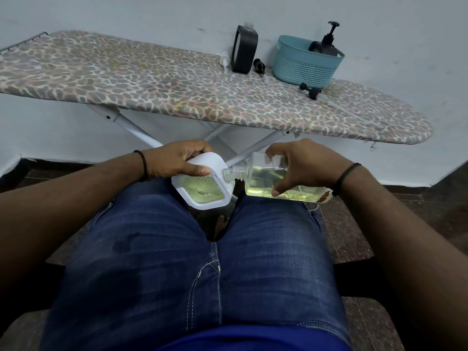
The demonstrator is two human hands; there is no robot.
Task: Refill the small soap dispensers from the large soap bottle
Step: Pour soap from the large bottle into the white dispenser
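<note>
Both hands hold | bottle (273,178) neck meets dispenser (202,188) | flow unclear

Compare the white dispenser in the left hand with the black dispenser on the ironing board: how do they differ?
The white dispenser is tilted and held by the left hand, while the black dispenser stands upright, untouched, on the ironing board. Yellowish soap shows through the white one; the black one looks dark. Both are flat and boxy.

Both forearms extend forward over the lap. Left hand (177,159) fingers curled in a grip, thumb extended. Right hand (304,164) curled in a grip, palm down.
</note>
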